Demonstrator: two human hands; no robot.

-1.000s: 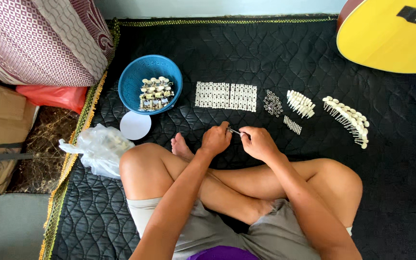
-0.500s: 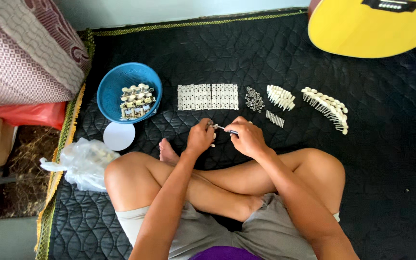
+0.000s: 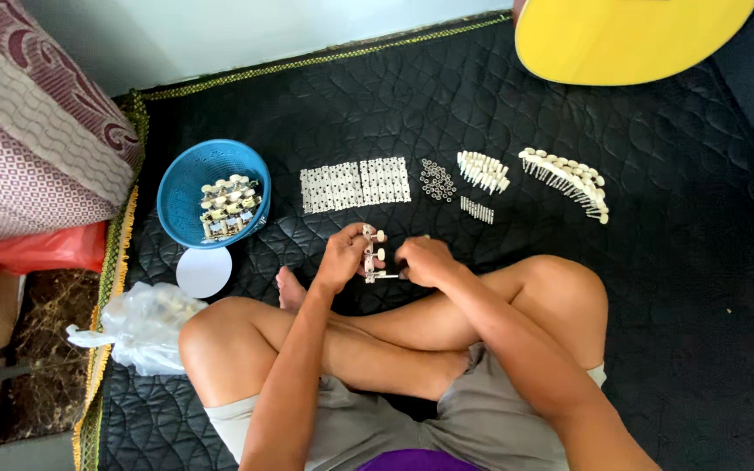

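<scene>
Cross-legged on a black quilted mat [image 3: 639, 288], the person works just in front of the knees, both hands meeting over a guitar tuning-machine strip [image 3: 370, 255], a small metal plate with cream knobs. Its upper end is pinched in the grip of the left hand [image 3: 342, 258], thumb and fingers closed round it so that it stands nearly upright and steady; the right hand [image 3: 425, 260] is clenched at the strip's lower end, apparently on a slim metal tool or pin, though what exactly it grasps is too small to tell. Holding the piece clear of the mat, between the two hands, seems meant to let both sides be reached. Loose parts lie sorted in a row toward the far edge of the mat, likely so each kind can be picked up without searching: a flat patch of white plates [image 3: 355, 185], a cluster of small dark washers [image 3: 437, 180], a bunch of cream pegs [image 3: 483, 171], a few short pins [image 3: 476, 209], and a long curved line of cream-knobbed shafts [image 3: 569, 179]. Toward the left edge a blue plastic basket [image 3: 187, 181] holds more strips like the one in hand, with a round white lid [image 3: 203, 272] just beside it and a crumpled clear plastic bag [image 3: 140, 324] by the left knee. A yellow guitar body [image 3: 630, 39] lies at the far right corner.
</scene>
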